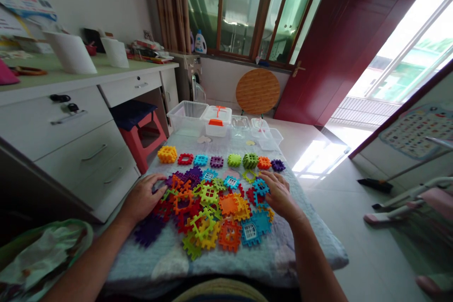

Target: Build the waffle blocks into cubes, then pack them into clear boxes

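A loose heap of plastic interlocking building tiles (212, 207) in several colours covers the middle of the cloth-covered table. At the heap's left edge is my left hand (146, 194), its thumb and fingers apart, nearest the purple and red tiles. On the opposite side my right hand (279, 192) rests with fingers curved but spread, against a blue window tile (261, 187). Neither hand appears to grip a tile. Beyond the heap runs a row of small tile stacks sorted by colour, from a yellow stack (167, 154) at left to a purple stack (278, 165) at right.
Clear plastic bins (187, 120) and a lidded box with an orange handle (216, 121) stand at the table's far end. A red stool (141, 137) and a white desk (63, 122) are on the left. A lined waste bin (87, 240) sits at lower left.
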A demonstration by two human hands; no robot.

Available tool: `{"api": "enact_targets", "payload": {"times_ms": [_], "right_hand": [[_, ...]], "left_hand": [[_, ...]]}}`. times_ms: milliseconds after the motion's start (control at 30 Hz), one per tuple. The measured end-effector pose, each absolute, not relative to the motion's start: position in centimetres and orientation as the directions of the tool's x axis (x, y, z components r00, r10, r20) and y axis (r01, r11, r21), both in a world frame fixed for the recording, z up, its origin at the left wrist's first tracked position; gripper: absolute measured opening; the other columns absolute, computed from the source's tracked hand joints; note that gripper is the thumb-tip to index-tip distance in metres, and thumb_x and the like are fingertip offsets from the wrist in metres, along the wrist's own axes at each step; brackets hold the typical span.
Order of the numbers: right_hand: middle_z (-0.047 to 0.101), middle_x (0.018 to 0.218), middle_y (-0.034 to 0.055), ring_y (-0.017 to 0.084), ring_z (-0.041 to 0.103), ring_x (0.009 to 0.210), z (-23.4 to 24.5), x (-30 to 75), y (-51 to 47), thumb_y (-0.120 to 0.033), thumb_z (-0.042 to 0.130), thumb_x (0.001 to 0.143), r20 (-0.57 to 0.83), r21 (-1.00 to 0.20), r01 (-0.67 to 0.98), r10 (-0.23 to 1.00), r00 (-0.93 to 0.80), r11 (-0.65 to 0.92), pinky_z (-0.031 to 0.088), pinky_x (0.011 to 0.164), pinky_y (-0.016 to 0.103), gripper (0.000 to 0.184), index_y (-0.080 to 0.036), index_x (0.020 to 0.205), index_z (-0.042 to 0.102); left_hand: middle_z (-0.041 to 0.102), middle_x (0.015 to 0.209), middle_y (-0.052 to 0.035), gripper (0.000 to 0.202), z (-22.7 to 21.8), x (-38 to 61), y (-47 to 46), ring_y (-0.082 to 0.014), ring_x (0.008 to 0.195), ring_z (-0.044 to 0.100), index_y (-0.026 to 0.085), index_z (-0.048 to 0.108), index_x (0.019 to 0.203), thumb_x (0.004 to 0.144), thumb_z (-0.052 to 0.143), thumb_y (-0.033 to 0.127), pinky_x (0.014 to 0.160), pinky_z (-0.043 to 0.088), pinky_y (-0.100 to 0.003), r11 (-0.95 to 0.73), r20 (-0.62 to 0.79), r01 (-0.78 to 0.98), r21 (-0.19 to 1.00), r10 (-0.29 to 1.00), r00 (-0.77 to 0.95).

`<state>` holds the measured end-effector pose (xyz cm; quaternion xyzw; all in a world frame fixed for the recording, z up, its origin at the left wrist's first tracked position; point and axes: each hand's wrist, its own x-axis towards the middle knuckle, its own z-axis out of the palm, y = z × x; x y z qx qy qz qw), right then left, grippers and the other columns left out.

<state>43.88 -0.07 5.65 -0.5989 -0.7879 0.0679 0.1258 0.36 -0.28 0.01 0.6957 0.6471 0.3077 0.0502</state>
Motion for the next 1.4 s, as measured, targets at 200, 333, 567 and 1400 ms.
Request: {"api": "enact_targets", "payload": {"times_ms": [200,333,567,1400], "right_hand": [[0.058,0.131,0.0042,0.026,0.04,0.126,5.8,42.7,1.1,-0.007,0.05,0.06,0.031,-0.265,0.894,0.93,-0.366,0.361,0.024,0.108,0.042,0.071,-0.024,0.128,0.056],[0.057,0.124,0.008,0.028,0.045,0.119,6.9,42.8,0.9,-0.014,0.057,0.063,0.084,-0.279,0.888,0.931,-0.356,0.365,0.03,0.104,0.043,0.062,-0.022,0.125,0.058],[0.057,0.113,0.0086,0.024,0.054,0.104,7.7,43.5,-1.2,-0.015,0.056,0.068,0.092,-0.399,0.837,0.925,-0.368,0.373,0.043,0.095,0.038,0.054,-0.021,0.122,0.055],[0.051,0.104,0.007,0.023,0.045,0.096,6.8,42.0,-0.7,-0.022,0.066,0.063,-0.056,-0.234,0.903,0.922,-0.383,0.361,0.037,0.086,0.034,0.036,-0.019,0.098,0.058]], "left_hand": [[0.07,0.105,-0.0105,0.037,0.0,0.3,-0.3,-0.0265,0.1,0.064,0.018,0.065,0.096,0.079,0.05,0.047,0.098,0.047,-0.039,-0.152,0.356,0.868,0.473,0.934,-0.03],[0.07,0.105,-0.0105,0.036,0.0,0.2,-0.3,-0.0263,0.1,0.063,0.018,0.065,0.097,0.078,0.05,0.046,0.097,0.047,-0.038,-0.158,0.362,0.865,0.476,0.932,-0.029],[0.069,0.105,-0.0103,0.037,0.0,0.3,-0.3,-0.0266,0.1,0.063,0.018,0.064,0.098,0.08,0.049,0.046,0.097,0.047,-0.038,-0.16,0.353,0.867,0.473,0.935,-0.02],[0.069,0.105,-0.0109,0.036,0.3,0.5,-0.5,-0.0271,0.1,0.064,0.018,0.064,0.096,0.08,0.048,0.046,0.097,0.047,-0.039,-0.155,0.347,0.869,0.47,0.938,-0.021]]}}
